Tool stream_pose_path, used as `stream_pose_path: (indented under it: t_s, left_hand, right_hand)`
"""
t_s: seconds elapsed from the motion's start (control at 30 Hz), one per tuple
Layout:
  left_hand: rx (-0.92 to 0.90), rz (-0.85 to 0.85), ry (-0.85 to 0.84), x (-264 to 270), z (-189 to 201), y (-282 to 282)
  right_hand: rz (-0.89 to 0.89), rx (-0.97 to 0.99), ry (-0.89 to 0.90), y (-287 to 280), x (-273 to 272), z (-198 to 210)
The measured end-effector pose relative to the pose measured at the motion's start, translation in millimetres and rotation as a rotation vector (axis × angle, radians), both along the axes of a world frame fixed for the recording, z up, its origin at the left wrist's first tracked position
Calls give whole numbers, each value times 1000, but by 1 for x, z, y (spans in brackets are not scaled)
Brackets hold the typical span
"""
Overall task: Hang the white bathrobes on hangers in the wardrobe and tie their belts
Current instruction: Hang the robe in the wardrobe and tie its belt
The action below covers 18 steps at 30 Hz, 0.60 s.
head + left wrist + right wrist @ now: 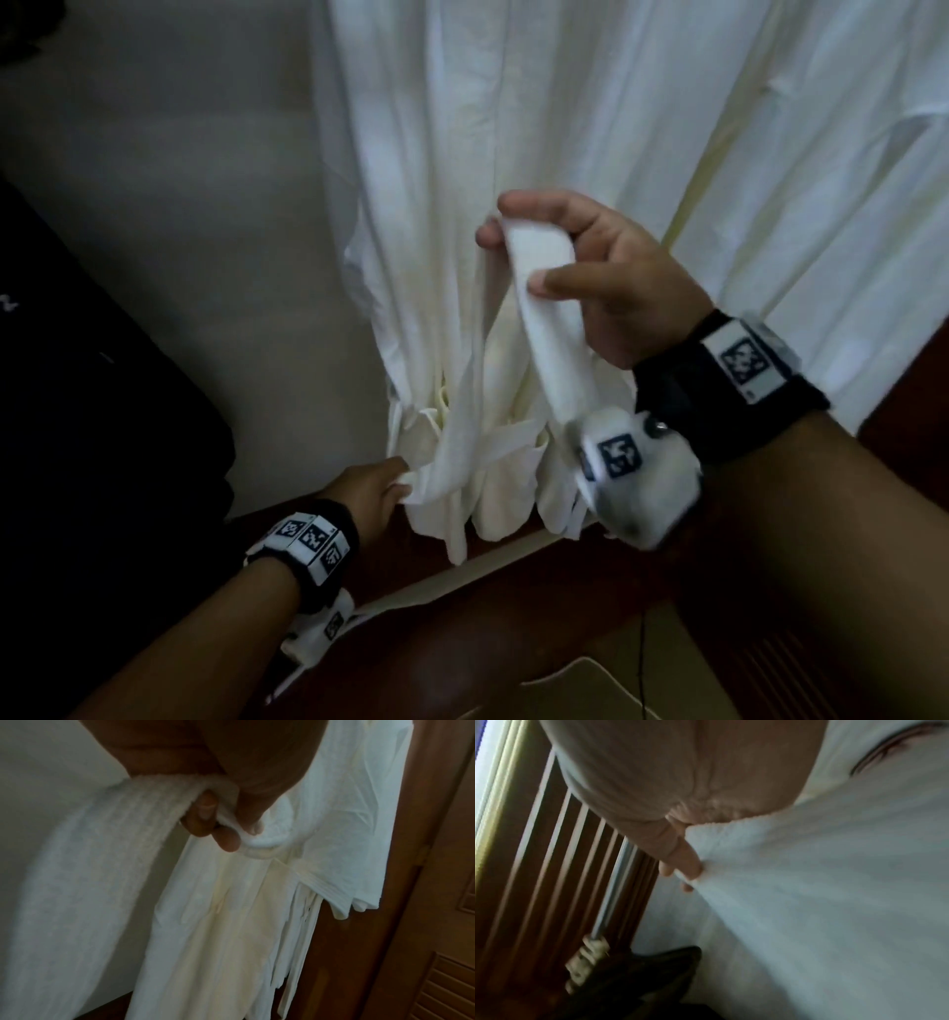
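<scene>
Right hand (pixel 590 277), nearest the head camera at right: thumb and fingers pinch one end of the belt (pixel 544 318) and lift it above the waist of the bathrobe (pixel 441 180). Left hand (pixel 380 488), lower left: fingers curled round the other belt end at waist height; the left wrist view shows the strip (pixel 85 882) folded over the fingers (pixel 203 815).

Progress, judged: bathrobe hangs upright in the wardrobe, so hanging looks done for this one; the hanger itself is out of view. Belt crosses once at the waist (pixel 462 437), gathering the cloth. No finished knot or bow visible, so tying is mid-way; the ends need looping and pulling tight. More white cloth (pixel 821 205) hangs just to the right, possibly a second robe; its belt state cannot be told.

Room: pale wall (pixel 179 154) to the left, dark wood base (pixel 513 642) below, louvred wooden door (pixel 442 983) at right. Lighting dim.
</scene>
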<state>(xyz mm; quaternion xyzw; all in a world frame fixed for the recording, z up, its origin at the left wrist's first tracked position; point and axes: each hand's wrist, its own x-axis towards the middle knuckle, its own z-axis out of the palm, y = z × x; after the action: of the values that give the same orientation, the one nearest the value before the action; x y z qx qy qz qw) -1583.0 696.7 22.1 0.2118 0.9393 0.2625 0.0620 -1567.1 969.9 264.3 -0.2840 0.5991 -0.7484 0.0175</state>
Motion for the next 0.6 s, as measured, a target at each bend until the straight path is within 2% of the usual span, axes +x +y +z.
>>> stream_pose_path:
  t_s: [0.07, 0.13, 0.23, 0.27, 0.3, 0.37, 0.4, 0.43, 0.5, 0.53, 0.6]
  left_hand:
    - [18, -44, -3, 2, 9, -6]
    - [56, -77, -25, 6, 19, -13]
    - [217, -125, -70, 14, 35, -22]
    - [296, -131, -99, 16, 41, -24]
    - [368, -128, -127, 18, 46, -27]
    - [449, -131, -147, 18, 53, -31]
    - [447, -136, -142, 18, 54, -33]
    - [432, -142, -132, 17, 55, -34]
    - [427, -138, -120, 13, 53, -32]
    - [442, -130, -120, 11, 52, -31]
    - [463, -121, -116, 8, 49, -30]
  right_hand:
    - [-156, 96, 147, -26, -18, -6]
    - [-387, 168, 244, -45, -34, -28]
    - [-720, 488, 428, -51, -46, -85]
    - [-707, 659, 460, -49, -47, -108]
    - [-591, 885, 414, -46, -46, -131]
    - [-215, 1437, 159, -43, -35, -170]
    - [-54, 1625, 26, -44, -28, -182]
    - [84, 1730, -44, -44, -22, -192]
    - [240, 1733, -76, -44, -17, -199]
    - [206, 1681, -82, -42, -17, -198]
    - [-46, 1499, -126, -34, -18, -193]
